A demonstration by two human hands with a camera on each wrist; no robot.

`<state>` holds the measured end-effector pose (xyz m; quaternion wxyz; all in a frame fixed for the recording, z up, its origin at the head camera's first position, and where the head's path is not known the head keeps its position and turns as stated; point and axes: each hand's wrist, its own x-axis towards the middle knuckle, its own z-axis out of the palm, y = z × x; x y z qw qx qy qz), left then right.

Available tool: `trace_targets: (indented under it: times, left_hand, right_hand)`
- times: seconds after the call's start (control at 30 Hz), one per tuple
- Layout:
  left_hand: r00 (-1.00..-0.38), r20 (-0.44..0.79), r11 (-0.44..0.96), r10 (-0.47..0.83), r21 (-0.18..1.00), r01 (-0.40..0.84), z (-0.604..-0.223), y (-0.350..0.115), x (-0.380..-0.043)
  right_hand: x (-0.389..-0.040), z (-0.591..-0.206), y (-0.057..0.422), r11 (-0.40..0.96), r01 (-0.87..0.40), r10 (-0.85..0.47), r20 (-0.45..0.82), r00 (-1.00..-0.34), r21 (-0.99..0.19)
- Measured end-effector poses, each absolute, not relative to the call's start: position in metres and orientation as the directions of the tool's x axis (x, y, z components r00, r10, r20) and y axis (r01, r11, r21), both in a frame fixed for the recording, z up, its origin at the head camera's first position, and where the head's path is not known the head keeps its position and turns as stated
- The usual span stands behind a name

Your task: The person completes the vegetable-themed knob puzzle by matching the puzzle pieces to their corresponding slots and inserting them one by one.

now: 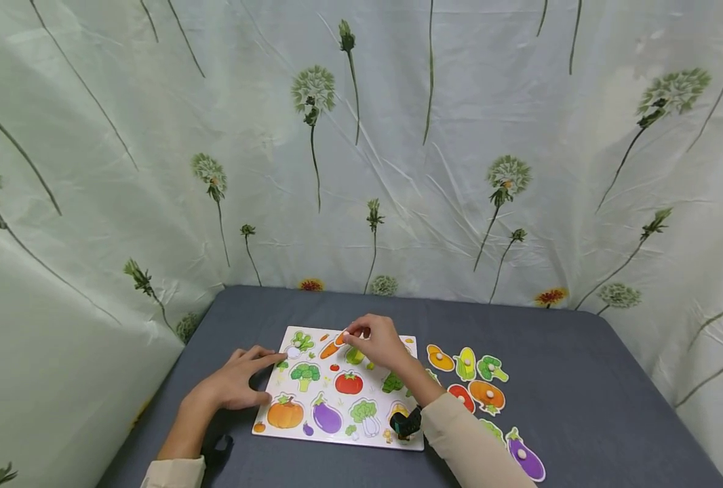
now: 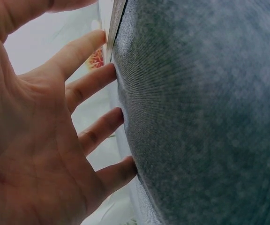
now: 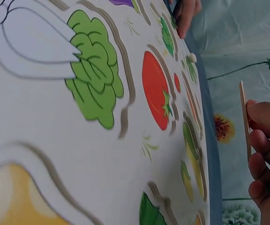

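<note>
In the puzzle board, far left, sits a knobbed leafy vegetable piece.

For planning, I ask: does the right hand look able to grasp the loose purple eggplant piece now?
Probably not immediately: the right hand pinches another piece. Once free, it likely could; the eggplant piece lies beside the board, knob up.

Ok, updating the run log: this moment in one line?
left hand: touches vegetable puzzle board | right hand: pinches orange-colored piece | beside board: eggplant piece
</note>
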<state>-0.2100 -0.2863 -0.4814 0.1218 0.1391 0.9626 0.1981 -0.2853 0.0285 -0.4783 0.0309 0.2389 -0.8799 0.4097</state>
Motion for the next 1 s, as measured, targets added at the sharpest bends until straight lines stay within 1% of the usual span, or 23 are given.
trace_targets:
  times: [0.53,0.83,1.0]
  left_hand:
    - [-0.933,-0.186,0.885,0.309,0.416,0.210,-0.481,-0.286,-0.210]
    - [-0.934,-0.192,0.885,0.301,0.421,0.198,-0.480,-0.285,-0.210]
    - [-0.937,-0.197,0.890,0.290,0.415,0.188,-0.480,-0.285,-0.210]
  right_hand:
    - [-0.288,-0.496,0.002,0.578,-0.407,-0.395,0.193,-0.898,-0.707]
    - [-0.287,-0.504,-0.004,0.603,-0.335,-0.388,0.100,-0.916,-0.724]
    - [-0.286,-0.506,-0.008,0.609,-0.341,-0.386,0.108,-0.916,-0.716]
